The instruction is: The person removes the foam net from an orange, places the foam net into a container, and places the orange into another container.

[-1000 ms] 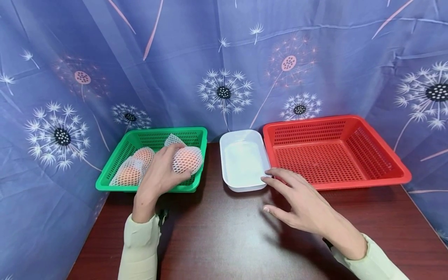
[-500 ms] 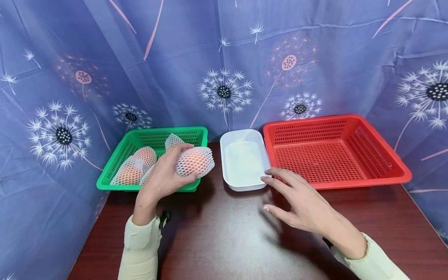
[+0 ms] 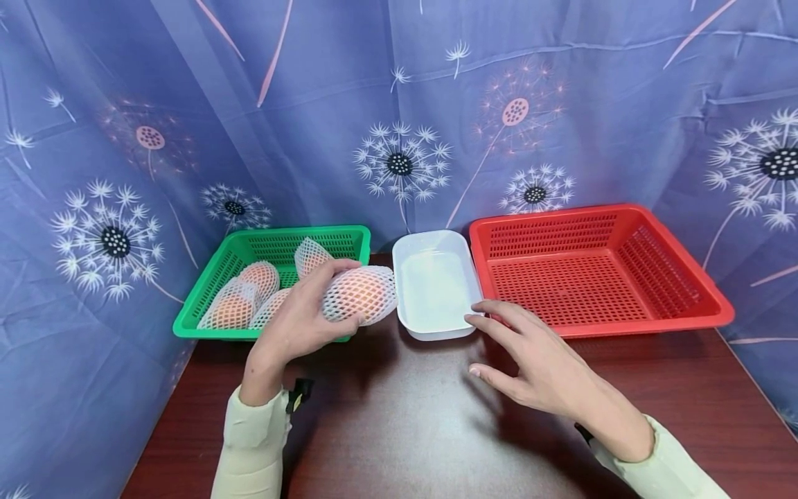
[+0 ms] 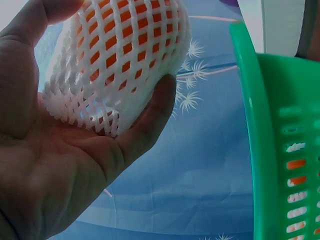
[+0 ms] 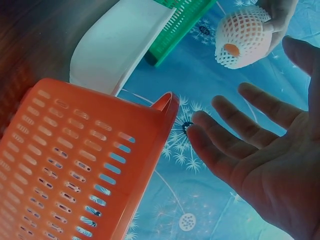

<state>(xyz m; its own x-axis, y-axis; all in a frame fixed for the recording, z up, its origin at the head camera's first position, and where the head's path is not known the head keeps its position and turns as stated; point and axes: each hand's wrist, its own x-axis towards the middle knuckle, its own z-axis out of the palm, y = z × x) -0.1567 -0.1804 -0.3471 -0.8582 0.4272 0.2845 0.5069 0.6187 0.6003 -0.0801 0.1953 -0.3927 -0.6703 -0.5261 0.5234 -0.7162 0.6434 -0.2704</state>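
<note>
My left hand (image 3: 289,322) holds a round orange-coloured fruit (image 3: 360,294) in a white foam net sleeve, with thumb and fingers around its sides. The fruit is in the air between the green basket (image 3: 299,231) and the white dish (image 3: 436,284), at the dish's left rim as seen from the head. In the left wrist view the netted fruit (image 4: 130,45) rests against the palm and fingers. My right hand (image 3: 536,360) hovers, fingers spread, at the dish's front right corner and the red basket's edge; nothing is in it. Whether its fingertips touch the dish, I cannot tell.
Several more netted fruits (image 3: 229,310) lie in the green basket at the left. The red basket (image 3: 561,294) stands on the right, against the dish, with nothing in it. A blue dandelion-print cloth (image 3: 399,90) hangs behind the dark wooden table (image 3: 399,416).
My left hand has lifted the netted fruit out of the green basket and carried it right, toward the white dish. A netted fruit behind the hand now shows more. My right hand stays in place.
</note>
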